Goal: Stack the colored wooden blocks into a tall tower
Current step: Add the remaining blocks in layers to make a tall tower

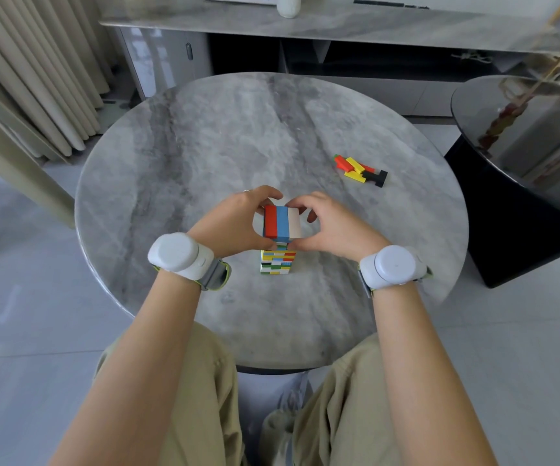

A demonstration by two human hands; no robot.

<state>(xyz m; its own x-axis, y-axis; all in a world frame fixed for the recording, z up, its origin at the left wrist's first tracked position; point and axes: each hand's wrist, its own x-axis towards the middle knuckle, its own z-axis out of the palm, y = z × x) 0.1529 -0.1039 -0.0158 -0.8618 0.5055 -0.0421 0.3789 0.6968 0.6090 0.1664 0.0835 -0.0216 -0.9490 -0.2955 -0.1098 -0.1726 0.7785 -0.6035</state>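
A tall tower of colored wooden blocks [277,260] stands on the round grey marble table [204,146], near its front middle. Its top layer [282,222] shows a red, a blue and a white block side by side. My left hand [234,220] curls round the left side of that layer, thumb at the near edge and fingers at the far edge. From the right, my right hand [332,227] does the same, pinching the white block's ends. The upper part of the tower is hidden behind both hands.
A small pile of loose blocks [361,169], red, yellow and black, lies on the table to the right. A dark round side table [520,156] stands at the right, a low cabinet [305,55] behind, curtains [29,79] at the left. My knees are under the table's near edge.
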